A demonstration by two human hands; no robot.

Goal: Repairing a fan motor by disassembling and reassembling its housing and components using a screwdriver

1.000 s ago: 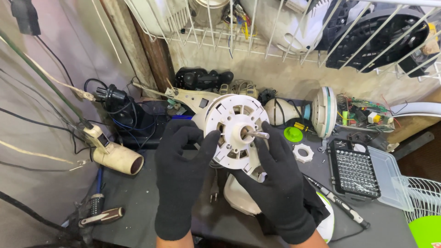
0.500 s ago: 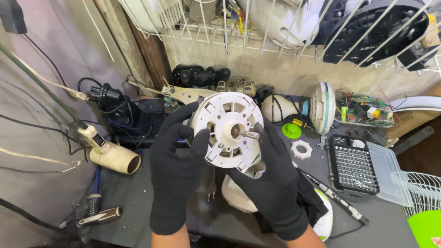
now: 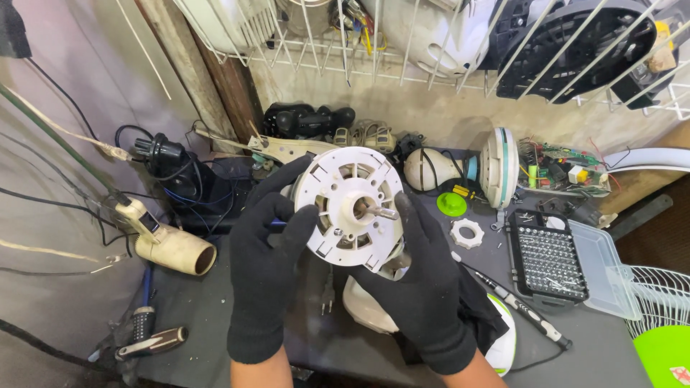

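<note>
Cluttered dark workbench (image 3: 215,316): one white fan motor housing (image 3: 348,205), two gloved hands.
Left hand (image 3: 266,276) and right hand (image 3: 424,287) grasp its round, slotted face; one metal shaft (image 3: 381,212) protrudes.

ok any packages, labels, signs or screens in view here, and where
Bit case: right of the right hand, open black tray of silver bits with a clear hinged lid.
Sticker: bottom right corner, small white and red patch on a green disc.
No signs or screens show.
</note>
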